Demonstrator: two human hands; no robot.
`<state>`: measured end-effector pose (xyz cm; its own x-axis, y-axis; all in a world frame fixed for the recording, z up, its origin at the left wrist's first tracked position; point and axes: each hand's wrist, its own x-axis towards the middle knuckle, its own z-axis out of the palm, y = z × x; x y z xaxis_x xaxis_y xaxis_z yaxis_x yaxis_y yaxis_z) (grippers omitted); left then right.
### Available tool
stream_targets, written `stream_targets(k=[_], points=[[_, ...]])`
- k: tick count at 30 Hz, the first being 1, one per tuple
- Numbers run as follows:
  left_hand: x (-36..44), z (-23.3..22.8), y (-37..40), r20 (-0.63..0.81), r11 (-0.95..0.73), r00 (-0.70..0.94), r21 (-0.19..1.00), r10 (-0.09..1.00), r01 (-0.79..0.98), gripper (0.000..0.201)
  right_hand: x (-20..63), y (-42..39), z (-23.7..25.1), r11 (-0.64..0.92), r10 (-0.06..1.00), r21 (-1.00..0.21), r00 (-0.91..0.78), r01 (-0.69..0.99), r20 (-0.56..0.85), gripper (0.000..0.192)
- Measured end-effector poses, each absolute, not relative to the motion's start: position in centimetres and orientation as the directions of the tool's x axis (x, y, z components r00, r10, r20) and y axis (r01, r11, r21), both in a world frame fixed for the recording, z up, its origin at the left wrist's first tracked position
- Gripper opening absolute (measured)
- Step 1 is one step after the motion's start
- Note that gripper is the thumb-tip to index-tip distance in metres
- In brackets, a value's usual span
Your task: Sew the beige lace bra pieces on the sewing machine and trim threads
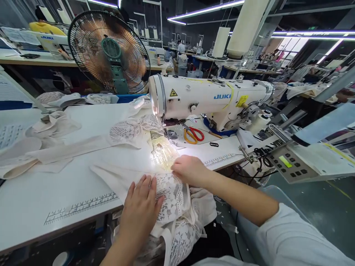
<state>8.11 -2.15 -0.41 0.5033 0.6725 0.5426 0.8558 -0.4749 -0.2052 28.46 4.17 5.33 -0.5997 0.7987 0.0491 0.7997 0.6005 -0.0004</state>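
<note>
A white lace garment lies over the front edge of the sewing table, and part of it hangs into my lap. My left hand rests flat on it with the fingers stretched out. At the garment's upper edge, the fingers of my right hand are pinched together on the lace fabric. Just beyond them, a brightly lit clear yellowish sheet covers the sewing plate below the needle area. The white sewing machine stands behind it, and both hands are on the near side of its needle.
Scissors with red and orange handles and a black blade lie under the machine arm. More lace pieces stretch across the table's left. A large fan stands behind, and a control panel is at right.
</note>
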Motion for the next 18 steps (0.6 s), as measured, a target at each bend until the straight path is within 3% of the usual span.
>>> stream_targets(k=[4, 10, 14, 18], points=[[7.9, -0.2, -2.5, 0.513, -0.483, 0.506, -0.19, 0.693, 0.855, 0.043, 25.5, 4.0, 4.8, 0.682, 0.73, 0.031, -0.683, 0.73, 0.008, 0.015], [7.7, -0.7, -2.6, 0.517, -0.472, 0.47, -0.138, 0.715, 0.871, 0.041, 25.0, 5.5, 5.1, 0.591, 0.804, 0.074, -0.593, 0.804, 0.026, 0.013], [7.3, -1.0, -2.6, 0.475, -0.496, 0.506, -0.159, 0.719, 0.854, 0.04, 27.6, 8.2, 7.3, 0.313, 0.93, 0.088, -0.324, 0.946, 0.172, 0.015], [6.9, -0.6, -2.6, 0.426, -0.475, 0.543, -0.264, 0.724, 0.84, 0.039, 32.4, 8.3, 10.5, 0.024, 0.944, 0.046, -0.038, 0.999, 0.327, 0.018]])
